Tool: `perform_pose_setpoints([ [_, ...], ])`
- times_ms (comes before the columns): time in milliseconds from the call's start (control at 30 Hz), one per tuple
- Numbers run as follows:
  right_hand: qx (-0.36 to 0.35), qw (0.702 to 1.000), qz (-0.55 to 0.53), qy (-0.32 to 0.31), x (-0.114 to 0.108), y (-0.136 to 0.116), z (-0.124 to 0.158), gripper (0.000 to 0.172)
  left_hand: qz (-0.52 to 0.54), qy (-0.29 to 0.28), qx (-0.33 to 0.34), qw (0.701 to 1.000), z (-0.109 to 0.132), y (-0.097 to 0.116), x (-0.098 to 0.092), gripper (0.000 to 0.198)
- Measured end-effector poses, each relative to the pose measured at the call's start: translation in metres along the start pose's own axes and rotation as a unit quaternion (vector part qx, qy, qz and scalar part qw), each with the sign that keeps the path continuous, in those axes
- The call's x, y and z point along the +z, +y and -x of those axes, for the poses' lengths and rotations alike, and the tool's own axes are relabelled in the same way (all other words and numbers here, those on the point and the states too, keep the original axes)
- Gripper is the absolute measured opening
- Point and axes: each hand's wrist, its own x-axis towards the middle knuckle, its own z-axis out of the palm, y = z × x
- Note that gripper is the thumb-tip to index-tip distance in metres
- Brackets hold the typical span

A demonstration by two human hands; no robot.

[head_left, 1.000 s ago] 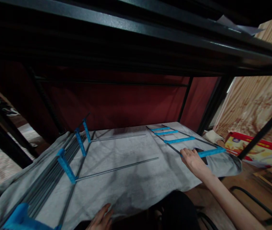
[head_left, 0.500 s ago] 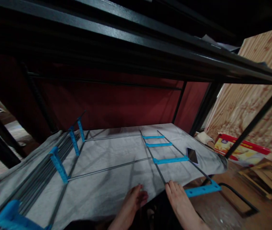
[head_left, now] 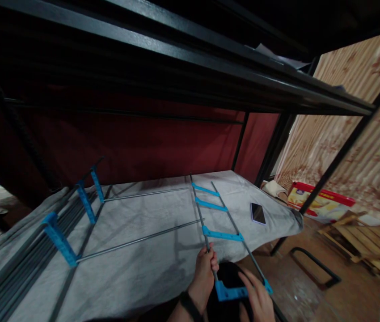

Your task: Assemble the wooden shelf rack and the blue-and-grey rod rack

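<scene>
A ladder-like rack frame of grey metal tubes with several blue plastic crosspieces (head_left: 221, 234) lies partly on the grey sheet, its near end over my lap. My left hand (head_left: 206, 264) is closed round the frame's left tube (head_left: 199, 213), just behind the nearest blue crosspiece (head_left: 232, 294). My right hand (head_left: 257, 295) holds that nearest crosspiece near its right end, fingers over it and thumb below. To the left stands a second rack side with blue crosspieces (head_left: 60, 241). Two thin metal rods (head_left: 139, 241) run from it toward the held frame.
A phone (head_left: 258, 213) lies on the sheet (head_left: 149, 264) to the right. Loose grey tubes (head_left: 25, 264) are bundled at left. A black metal beam (head_left: 176, 53) crosses overhead. On the floor at right are a red-and-yellow box (head_left: 320, 201), a wooden slatted piece (head_left: 371, 243) and a black bent tube (head_left: 320, 264).
My left hand has taken hold of the left tube. My right hand has moved from that tube to the near crosspiece. The frame's near end has shifted left, and the view has turned right.
</scene>
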Motion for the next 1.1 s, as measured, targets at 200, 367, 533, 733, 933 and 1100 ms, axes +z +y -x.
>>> perform_pose_setpoints([
  [200,0.472,0.837,-0.212,0.177,-0.022,0.051,0.017,0.059,0.028,0.022,0.009,0.999,0.010,0.007,0.001,0.035],
  [367,0.566,0.674,-0.437,0.184,-0.052,0.065,-0.011,0.031,0.067,0.018,-0.005,0.998,0.022,0.007,-0.001,0.039],
  [533,0.554,0.559,-0.588,0.187,-0.055,0.041,-0.045,0.040,0.065,0.027,-0.006,0.998,0.022,-0.005,0.000,0.044],
  [733,0.407,0.586,-0.637,0.290,-0.064,0.006,-0.133,0.031,-0.074,0.024,0.045,0.996,0.011,-0.020,0.010,0.046],
  [933,0.309,0.702,-0.567,0.300,-0.078,-0.016,-0.195,0.027,-0.401,0.037,0.194,0.895,-0.021,0.042,-0.033,0.029],
  [1100,0.291,0.746,-0.516,0.303,-0.056,-0.021,-0.207,0.030,-0.580,0.119,0.334,0.733,-0.057,0.106,-0.081,0.028],
])
